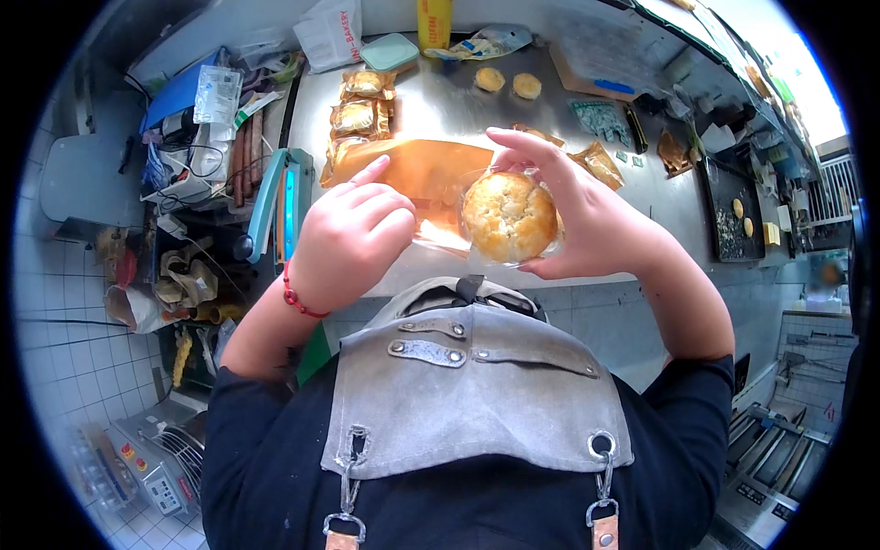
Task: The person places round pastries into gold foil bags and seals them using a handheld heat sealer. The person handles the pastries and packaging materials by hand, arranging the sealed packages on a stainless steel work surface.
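Observation:
My right hand (584, 213) grips a round golden pastry (510, 216) by its sides, fingers behind and thumb at the near edge. The pastry sits in a clear plastic holder (481, 256). My left hand (361, 237) is at the left side of an amber plastic bag (419, 168), curled around its edge with the index finger stretched along it. The thumb of that hand is hidden. The bag lies just left of the pastry; the overlap hides whether the pastry is inside its mouth. Behind the bag, wrapped pastries (356, 117) stand in a row.
Two bare pastries (489, 80) lie at the back of the steel table (440, 103). A teal impulse sealer (278, 206) stands at the left edge. More amber bags (597, 163) and sachets (599, 120) lie to the right, before a dark baking tray (732, 206) with small pastries.

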The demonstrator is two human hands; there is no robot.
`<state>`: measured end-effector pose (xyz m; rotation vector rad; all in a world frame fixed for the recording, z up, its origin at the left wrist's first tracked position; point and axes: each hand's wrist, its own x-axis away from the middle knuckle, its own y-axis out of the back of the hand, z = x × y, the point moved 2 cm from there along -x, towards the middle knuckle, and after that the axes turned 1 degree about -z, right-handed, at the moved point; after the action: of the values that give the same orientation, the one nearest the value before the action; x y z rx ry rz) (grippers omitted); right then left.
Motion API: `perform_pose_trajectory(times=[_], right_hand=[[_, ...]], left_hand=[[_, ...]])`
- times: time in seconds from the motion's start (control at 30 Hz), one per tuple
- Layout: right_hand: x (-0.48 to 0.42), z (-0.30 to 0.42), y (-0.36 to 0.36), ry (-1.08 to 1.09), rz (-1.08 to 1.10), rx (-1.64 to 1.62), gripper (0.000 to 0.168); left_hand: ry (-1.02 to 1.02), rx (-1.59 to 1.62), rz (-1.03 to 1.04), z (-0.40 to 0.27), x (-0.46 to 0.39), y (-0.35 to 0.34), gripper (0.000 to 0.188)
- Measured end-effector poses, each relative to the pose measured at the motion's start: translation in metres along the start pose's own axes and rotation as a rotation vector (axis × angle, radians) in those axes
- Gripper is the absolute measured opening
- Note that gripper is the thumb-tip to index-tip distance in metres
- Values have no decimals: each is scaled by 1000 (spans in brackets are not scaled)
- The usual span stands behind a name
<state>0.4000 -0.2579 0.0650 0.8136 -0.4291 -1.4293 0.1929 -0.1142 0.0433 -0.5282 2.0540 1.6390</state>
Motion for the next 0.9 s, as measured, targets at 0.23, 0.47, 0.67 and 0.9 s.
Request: perform_pose_trajectory(times=[0.23,0.47,0.67,0.9], right_hand=[[-4,-6,3,-10,-16,-82,102],[-3,-19,9,-116,64,-271,110],[-4,-26,21,-41,134,-419,106],[-2,-33,28,-47,160,-590,111]], left_hand=[[-69,26,42,4,-5,2,10],[-87,51,46,11,-14,-2,18],[-103,16,61,19,-22,-1,20],[-186,70,53,22,-32,1,12]])
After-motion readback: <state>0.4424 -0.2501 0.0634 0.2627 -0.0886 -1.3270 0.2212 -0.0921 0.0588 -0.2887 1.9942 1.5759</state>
